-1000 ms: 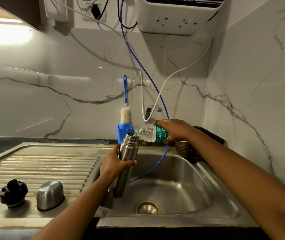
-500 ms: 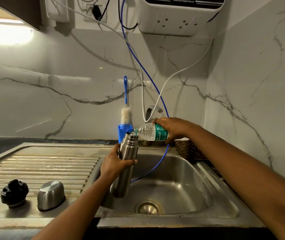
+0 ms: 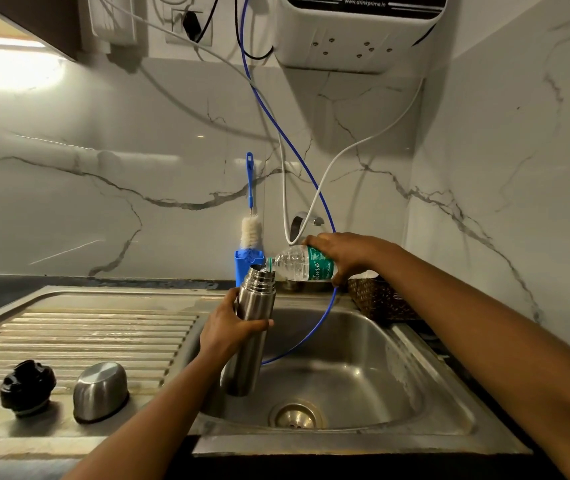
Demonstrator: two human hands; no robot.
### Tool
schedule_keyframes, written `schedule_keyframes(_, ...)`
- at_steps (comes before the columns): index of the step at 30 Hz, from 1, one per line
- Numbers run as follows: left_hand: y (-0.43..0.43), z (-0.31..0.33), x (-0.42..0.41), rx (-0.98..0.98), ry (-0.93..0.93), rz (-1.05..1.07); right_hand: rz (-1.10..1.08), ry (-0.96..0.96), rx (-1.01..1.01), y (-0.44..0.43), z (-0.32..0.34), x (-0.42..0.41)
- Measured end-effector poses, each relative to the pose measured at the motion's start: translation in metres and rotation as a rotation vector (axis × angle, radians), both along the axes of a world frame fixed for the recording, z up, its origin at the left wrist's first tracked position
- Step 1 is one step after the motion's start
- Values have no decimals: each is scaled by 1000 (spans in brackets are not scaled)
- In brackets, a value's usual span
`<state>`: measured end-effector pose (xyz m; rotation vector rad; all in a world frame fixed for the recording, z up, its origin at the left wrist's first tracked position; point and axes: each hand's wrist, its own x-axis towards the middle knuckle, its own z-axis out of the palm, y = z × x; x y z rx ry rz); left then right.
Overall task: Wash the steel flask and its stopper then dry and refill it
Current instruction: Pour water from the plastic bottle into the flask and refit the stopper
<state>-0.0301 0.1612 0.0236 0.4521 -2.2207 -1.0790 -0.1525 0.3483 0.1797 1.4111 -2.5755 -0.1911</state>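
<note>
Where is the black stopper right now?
In the head view, the stopper sits at the far left on the ribbed drainboard, just left of the steel cap and away from the sink.

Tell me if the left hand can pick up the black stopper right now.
Probably not yet: the left hand grips the flask under the tipped bottle. The stopper lies unobstructed on the drainboard.

Tall brushed-steel cylindrical flask (image 3: 255, 299), uncapped, slightly tilted above the sink basin (image 3: 363, 358), gripped round its middle by the left hand (image 3: 230, 332); neck of a clear green-labelled plastic bottle (image 3: 297, 264), held by the right hand (image 3: 344, 252), at its mouth. Black knobbed stopper (image 3: 27, 388) and domed steel cup (image 3: 100, 391), mouth down, just beside each other on the ribbed drainboard (image 3: 86, 327), well apart from the flask.
</note>
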Motion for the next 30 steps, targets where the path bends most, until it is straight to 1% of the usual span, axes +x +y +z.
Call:
schedule_keyframes(7, -1, 1, 0, 7, -3, 4, -2, 4, 18, -1, 2, 0)
schedule_keyframes(20, -2, -1, -1, 4, 1, 16, 11, 70, 54, -5, 7, -2)
schedule_keyframes(24, -2, -1, -1, 12, -1, 14, 19, 116, 60, -6, 9, -2)
schedule_keyframes(30, -1, -1, -1, 14, 8, 18, 15, 128, 60, -8, 9, 0)
